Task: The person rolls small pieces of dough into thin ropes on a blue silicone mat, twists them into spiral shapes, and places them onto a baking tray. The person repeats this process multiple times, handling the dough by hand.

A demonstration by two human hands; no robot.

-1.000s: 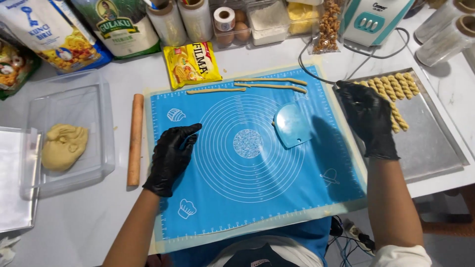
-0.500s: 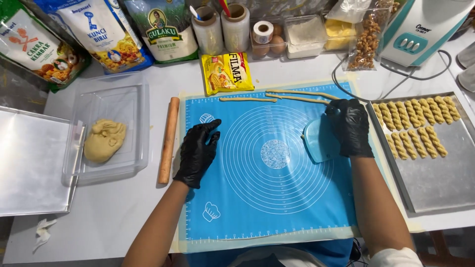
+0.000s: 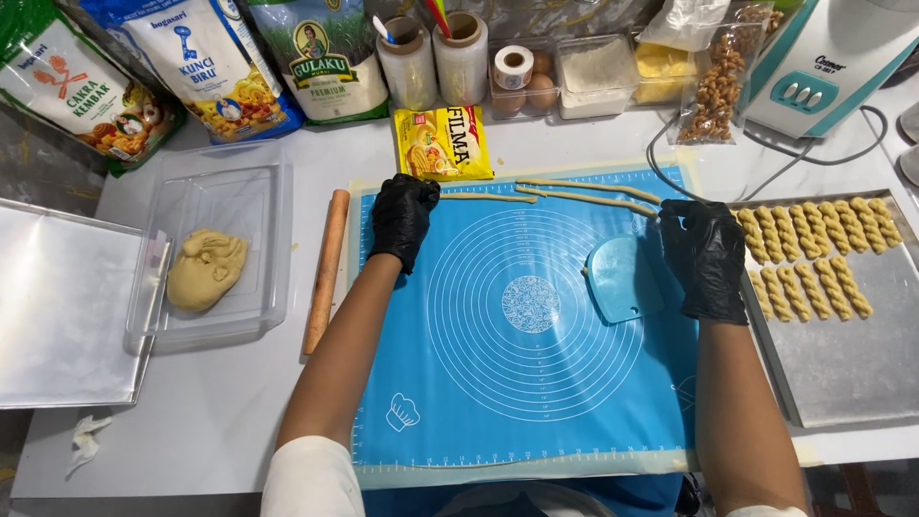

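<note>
Left hand (image 3: 402,218) & right hand (image 3: 704,257), both gloved, pinch the ends of thin dough ropes (image 3: 574,195). Uneven pull prob snaps them; scraper (image 3: 622,280) just beside could snag.

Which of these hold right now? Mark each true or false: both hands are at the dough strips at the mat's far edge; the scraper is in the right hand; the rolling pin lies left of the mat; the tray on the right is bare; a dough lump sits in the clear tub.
1. Both hands at the strips: true. The left hand and right hand touch the ends of the dough strips on the mat.
2. False. The scraper lies on the mat beside the right hand.
3. True: rolling pin.
4. False. The tray holds twisted dough pieces.
5. True: dough lump, tub.
</note>
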